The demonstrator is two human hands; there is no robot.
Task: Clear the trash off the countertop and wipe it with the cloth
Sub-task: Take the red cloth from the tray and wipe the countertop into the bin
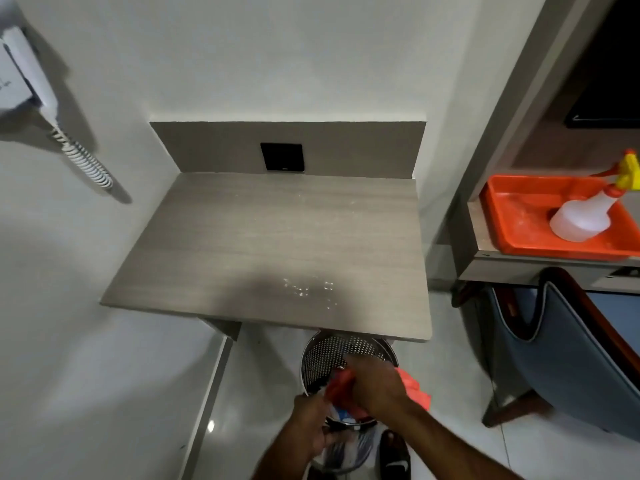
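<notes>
The grey wood-grain countertop (277,237) carries a patch of white specks (308,289) near its front edge. Below that edge stands a perforated metal bin (332,351) with white and blue trash (341,415) inside. My right hand (374,386) is over the bin's mouth, closed on an orange cloth (414,388) that bunches out on both sides of the fist. My left hand (311,424) curls around the bin's near rim. The hands hide most of the bin's inside.
At the right, an orange tray (512,216) with a white spray bottle (581,216) sits on a shelf, and a blue chair (571,358) stands below it. A black wall socket (282,157) is behind the counter. A wall phone (27,74) hangs at the left. A black shoe (394,455) is beside the bin.
</notes>
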